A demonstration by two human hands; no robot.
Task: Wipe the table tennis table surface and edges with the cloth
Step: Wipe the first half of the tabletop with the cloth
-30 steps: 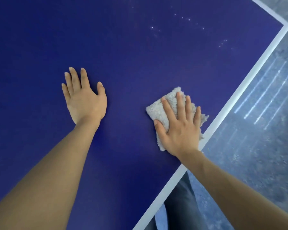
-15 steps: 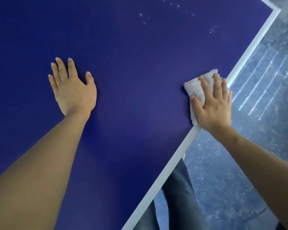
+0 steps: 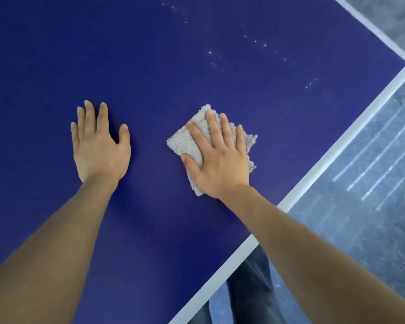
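The right hand (image 3: 220,164) is pressing flat and spread on the cloth (image 3: 185,141), which is lying on the blue worktop (image 3: 243,90) near its white edge (image 3: 337,147). The left hand (image 3: 98,150) is resting flat beside it, holding nothing

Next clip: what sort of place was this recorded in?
Probably an indoor games or sports room, though little of it shows. The dark blue table with its white edge line looks like a table tennis table, and a scuffed grey floor lies beside it.
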